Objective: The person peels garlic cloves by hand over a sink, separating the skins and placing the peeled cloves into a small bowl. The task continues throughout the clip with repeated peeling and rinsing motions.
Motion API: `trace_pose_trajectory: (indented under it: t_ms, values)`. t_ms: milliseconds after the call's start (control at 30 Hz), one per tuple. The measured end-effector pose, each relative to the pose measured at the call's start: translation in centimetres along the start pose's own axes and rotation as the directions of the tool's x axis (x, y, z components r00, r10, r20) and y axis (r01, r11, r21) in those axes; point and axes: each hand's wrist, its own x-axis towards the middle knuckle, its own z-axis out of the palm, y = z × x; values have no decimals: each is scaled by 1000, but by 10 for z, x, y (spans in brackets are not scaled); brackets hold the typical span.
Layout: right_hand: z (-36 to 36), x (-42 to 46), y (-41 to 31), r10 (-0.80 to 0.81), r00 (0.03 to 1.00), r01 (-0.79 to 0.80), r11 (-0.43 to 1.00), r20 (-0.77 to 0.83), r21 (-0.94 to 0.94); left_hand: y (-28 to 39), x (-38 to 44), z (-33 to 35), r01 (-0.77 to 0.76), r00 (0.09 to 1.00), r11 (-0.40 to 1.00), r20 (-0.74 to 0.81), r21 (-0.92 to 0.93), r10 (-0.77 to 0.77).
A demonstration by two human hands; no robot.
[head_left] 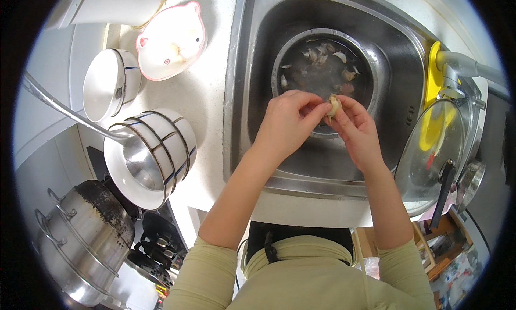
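Over a steel sink (387, 148), both hands pinch one pale garlic clove (334, 105) between their fingertips. My left hand (285, 118) grips it from the left, thumb against its side. From the right, my right hand (356, 130) holds it with thumb and forefinger. Under the hands stands a round metal basin (278, 68) of dark water, its near rim partly hidden by them. Several garlic cloves (315, 56) and bits of skin lie in the water. A pig-shaped white dish (159, 48) with a pink rim, on the counter to the left, holds a few pale pieces.
Left of the sink are a white bowl (100, 86) and stacked bowls (177, 140) with a metal ladle (76, 112) in them. A scorched steel pot (84, 237) is at lower left. Right are a faucet (451, 80), a yellow board (433, 76) and a glass lid (423, 160).
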Motion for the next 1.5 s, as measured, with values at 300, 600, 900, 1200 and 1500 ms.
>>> trace_pose_trajectory:
  t_ms: [300,600,900,1200,1500]
  values:
    - [-15,5,6,-247,960,277,909,132,-312,4,7,-1,-85,995,994,57,64,81]
    - [-10,2,5,-341,932,356,806,121,-472,2,6,2,-55,998,993,10,-105,56]
    - [-12,0,1,-348,924,364,679,157,-638,-4,8,5,-127,992,992,28,14,126]
    - [-11,2,14,-281,956,292,892,83,-344,0,9,9,-36,999,999,-26,17,37]
    - [-5,-1,-10,-14,998,18,999,-69,51,-30,15,3,-57,983,921,-140,386,119]
